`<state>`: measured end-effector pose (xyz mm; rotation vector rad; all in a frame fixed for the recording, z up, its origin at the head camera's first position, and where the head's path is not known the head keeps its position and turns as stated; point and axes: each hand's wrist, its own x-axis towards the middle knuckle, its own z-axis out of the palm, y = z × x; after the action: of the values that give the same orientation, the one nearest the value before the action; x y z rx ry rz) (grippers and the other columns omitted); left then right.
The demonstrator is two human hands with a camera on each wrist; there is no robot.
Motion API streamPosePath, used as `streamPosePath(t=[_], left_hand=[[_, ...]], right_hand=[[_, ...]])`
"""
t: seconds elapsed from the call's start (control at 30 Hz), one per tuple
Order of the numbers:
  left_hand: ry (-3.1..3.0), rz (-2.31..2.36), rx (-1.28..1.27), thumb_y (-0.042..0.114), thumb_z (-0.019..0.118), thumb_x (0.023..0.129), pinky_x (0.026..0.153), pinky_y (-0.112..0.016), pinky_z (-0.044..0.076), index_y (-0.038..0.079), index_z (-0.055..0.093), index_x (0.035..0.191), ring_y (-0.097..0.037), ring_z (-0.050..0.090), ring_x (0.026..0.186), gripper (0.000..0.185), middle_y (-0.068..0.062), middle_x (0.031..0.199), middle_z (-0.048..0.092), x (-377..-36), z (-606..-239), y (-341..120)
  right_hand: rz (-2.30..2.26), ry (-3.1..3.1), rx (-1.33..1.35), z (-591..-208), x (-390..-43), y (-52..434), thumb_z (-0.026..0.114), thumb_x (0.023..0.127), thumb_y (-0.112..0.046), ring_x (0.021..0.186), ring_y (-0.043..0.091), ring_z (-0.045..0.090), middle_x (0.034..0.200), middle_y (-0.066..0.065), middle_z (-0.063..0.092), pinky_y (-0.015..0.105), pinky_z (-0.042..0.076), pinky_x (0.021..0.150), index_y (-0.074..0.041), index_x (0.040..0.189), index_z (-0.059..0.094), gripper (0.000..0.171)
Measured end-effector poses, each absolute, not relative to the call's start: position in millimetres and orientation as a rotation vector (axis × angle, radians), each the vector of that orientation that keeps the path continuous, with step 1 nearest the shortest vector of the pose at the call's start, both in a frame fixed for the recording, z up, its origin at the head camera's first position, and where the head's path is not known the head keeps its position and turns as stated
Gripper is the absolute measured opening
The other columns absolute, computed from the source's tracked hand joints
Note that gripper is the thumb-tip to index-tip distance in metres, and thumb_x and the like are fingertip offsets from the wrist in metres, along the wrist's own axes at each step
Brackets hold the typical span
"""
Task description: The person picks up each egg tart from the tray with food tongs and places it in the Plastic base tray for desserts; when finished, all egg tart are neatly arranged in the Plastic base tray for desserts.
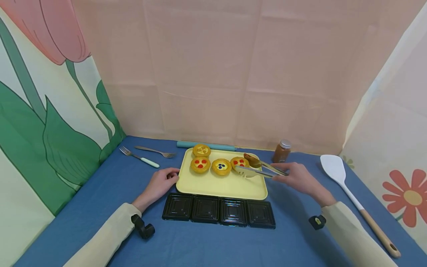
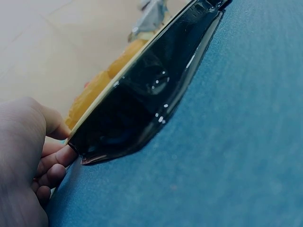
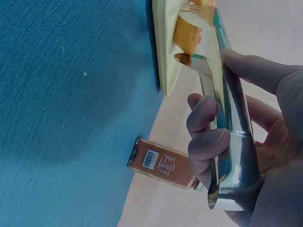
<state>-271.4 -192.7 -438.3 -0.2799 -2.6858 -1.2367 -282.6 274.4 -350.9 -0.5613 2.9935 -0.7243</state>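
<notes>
My left hand (image 1: 161,183) pinches the left edge of a pale yellow tray (image 1: 217,187), thumb above and fingers below in the left wrist view. Metal tongs (image 1: 254,162) are gripped in my right hand (image 1: 297,180). Their open tips lie on either side of the rightmost egg tart (image 1: 237,162), which has red dots and sits on the tray. Left of it are a tart with blue dots (image 1: 221,167), another red-dotted tart (image 1: 200,165) and a yellow-topped tart (image 1: 201,150). Whether the tongs touch the tart I cannot tell.
Several joined black plastic compartments (image 1: 205,208) lie before the tray. Behind it lies a light-blue stick (image 1: 217,147). Two forks (image 1: 148,161) are at left. A brown bottle (image 1: 281,152) stands behind my right hand, and a white spatula (image 1: 334,168) with a wooden handle lies at right.
</notes>
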Motion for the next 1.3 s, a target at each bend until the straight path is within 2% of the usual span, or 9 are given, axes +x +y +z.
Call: streamPosePath(t=[0.37, 0.6, 0.93, 1.07, 1.3], left_hand=[[-2.685, -1.229, -0.28, 0.012, 0.059, 0.095, 0.07, -0.035, 0.041, -0.003, 0.067, 0.126, -0.018, 0.052, 0.073, 0.035, -0.003, 0.09, 0.064, -272, -438, -192], [-2.692, -1.227, -0.293, 0.012, 0.058, 0.096, 0.07, -0.035, 0.041, -0.004, 0.067, 0.126, -0.018, 0.052, 0.073, 0.035, -0.004, 0.09, 0.064, -270, -438, -192], [-2.692, -1.229, -0.289, 0.011, 0.058, 0.096, 0.07, -0.035, 0.042, -0.004, 0.067, 0.126, -0.017, 0.052, 0.073, 0.035, -0.004, 0.09, 0.064, -270, -438, -192], [-2.692, -1.227, -0.277, 0.011, 0.058, 0.096, 0.07, -0.035, 0.042, -0.003, 0.067, 0.126, -0.018, 0.052, 0.073, 0.035, -0.004, 0.09, 0.064, -272, -439, -192], [-2.698, -1.221, -0.273, 0.014, 0.058, 0.096, 0.071, -0.033, 0.042, -0.002, 0.067, 0.127, -0.017, 0.053, 0.074, 0.036, -0.004, 0.091, 0.065, -272, -439, -193]], right_hand=[[-0.723, 2.997, -0.533, -351, -282, 272, 0.074, 0.092, -0.03, 0.054, 0.018, 0.053, 0.089, 0.006, 0.069, 0.031, 0.036, 0.048, -0.005, 0.138, 0.063, 0.053], [-0.723, 3.002, -0.493, -353, -280, 273, 0.073, 0.093, -0.03, 0.05, 0.018, 0.051, 0.077, 0.008, 0.066, 0.031, 0.035, 0.046, -0.006, 0.138, 0.063, 0.052], [-0.747, 3.042, -0.5, -355, -274, 278, 0.073, 0.093, -0.031, 0.05, 0.017, 0.051, 0.089, 0.005, 0.066, 0.03, 0.037, 0.047, -0.007, 0.136, 0.065, 0.05], [-0.76, 3.053, -0.511, -354, -270, 282, 0.073, 0.093, -0.029, 0.051, 0.017, 0.051, 0.087, 0.006, 0.065, 0.03, 0.037, 0.047, -0.007, 0.137, 0.065, 0.049], [-0.741, 3.076, -0.518, -351, -259, 286, 0.073, 0.094, -0.028, 0.048, 0.016, 0.047, 0.071, 0.002, 0.057, 0.029, 0.035, 0.047, -0.009, 0.136, 0.065, 0.047]])
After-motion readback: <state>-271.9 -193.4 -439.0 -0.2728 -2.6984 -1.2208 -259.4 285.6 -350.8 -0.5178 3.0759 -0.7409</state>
